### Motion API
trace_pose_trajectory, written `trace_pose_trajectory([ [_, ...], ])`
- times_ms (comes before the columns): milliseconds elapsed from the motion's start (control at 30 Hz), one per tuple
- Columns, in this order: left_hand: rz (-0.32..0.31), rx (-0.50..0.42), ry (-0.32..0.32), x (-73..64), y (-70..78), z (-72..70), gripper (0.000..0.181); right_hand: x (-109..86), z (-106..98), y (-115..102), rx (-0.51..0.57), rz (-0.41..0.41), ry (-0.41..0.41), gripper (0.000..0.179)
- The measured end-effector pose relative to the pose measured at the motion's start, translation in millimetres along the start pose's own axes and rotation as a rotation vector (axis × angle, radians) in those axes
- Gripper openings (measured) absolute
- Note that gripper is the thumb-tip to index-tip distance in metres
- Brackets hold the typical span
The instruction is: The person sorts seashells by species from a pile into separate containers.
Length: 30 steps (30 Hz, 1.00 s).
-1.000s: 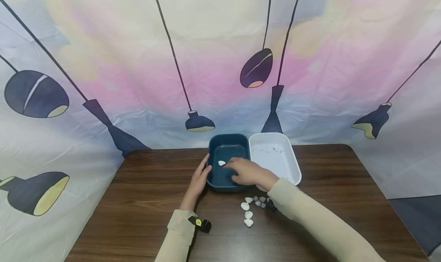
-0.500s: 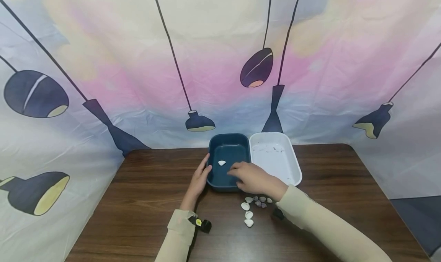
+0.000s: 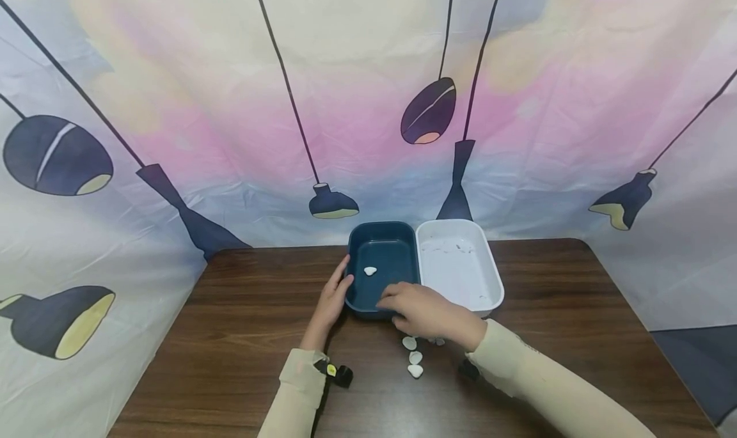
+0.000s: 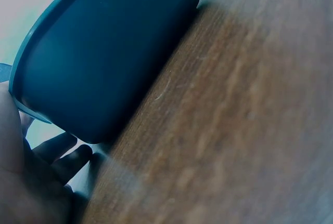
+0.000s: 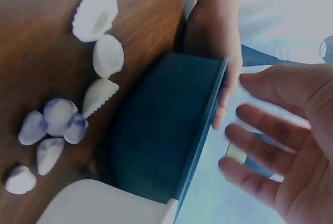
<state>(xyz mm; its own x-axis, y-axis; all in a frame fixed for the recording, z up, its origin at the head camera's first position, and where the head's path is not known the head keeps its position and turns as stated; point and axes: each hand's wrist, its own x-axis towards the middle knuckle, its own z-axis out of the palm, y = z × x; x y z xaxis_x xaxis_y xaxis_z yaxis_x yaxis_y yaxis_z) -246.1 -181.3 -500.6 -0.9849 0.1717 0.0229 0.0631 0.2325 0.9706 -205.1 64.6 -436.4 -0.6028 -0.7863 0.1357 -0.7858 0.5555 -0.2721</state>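
A dark teal tray (image 3: 391,259) stands at the table's far edge with a single white seashell (image 3: 370,271) in it. My left hand (image 3: 329,300) rests along the tray's left side, touching its rim and wall with extended fingers. Over the front right part of the same tray hovers my right hand (image 3: 432,311). Its fingers are spread and hold nothing in the right wrist view. White seashells (image 5: 109,56) form a line on the table in front of the tray. Beside them sit small purple-tinged seashells (image 5: 60,116), mostly hidden beneath the right hand in the head view.
A white tray (image 3: 463,268) with small dark specks stands against the teal tray's right side. The brown wooden table (image 3: 230,342) ends at a printed cloth backdrop (image 3: 230,131). A black camera strap (image 3: 340,374) is on the left wrist.
My right hand has drawn back from near the seashell in the teal tray, toward the front right. The left hand has kept its place, and that seashell lies where it was.
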Motion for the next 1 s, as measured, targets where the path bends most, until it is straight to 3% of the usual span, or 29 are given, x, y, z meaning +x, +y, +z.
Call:
trace_pose_trajectory([
  [300, -0.014, 0.031, 0.02, -0.8, 1.7, 1.5, 0.055, -12.6, 2.5, -2.3, 0.099, -0.055, -0.052, 0.026],
  [600, 0.013, 0.033, 0.059, 16.8, -35.4, 3.9, 0.055, -22.3, 12.0, -0.7, 0.118, 0.002, -0.074, 0.016],
  [833, 0.047, 0.032, 0.072, 16.9, -39.1, 4.0, 0.056, -25.7, 23.6, -1.1, 0.105, -0.003, -0.079, 0.002],
  [1000, 0.054, 0.036, 0.066, 16.9, -38.5, 4.7, 0.056, -28.7, 30.1, -2.9, 0.073, 0.016, -0.089, 0.004],
])
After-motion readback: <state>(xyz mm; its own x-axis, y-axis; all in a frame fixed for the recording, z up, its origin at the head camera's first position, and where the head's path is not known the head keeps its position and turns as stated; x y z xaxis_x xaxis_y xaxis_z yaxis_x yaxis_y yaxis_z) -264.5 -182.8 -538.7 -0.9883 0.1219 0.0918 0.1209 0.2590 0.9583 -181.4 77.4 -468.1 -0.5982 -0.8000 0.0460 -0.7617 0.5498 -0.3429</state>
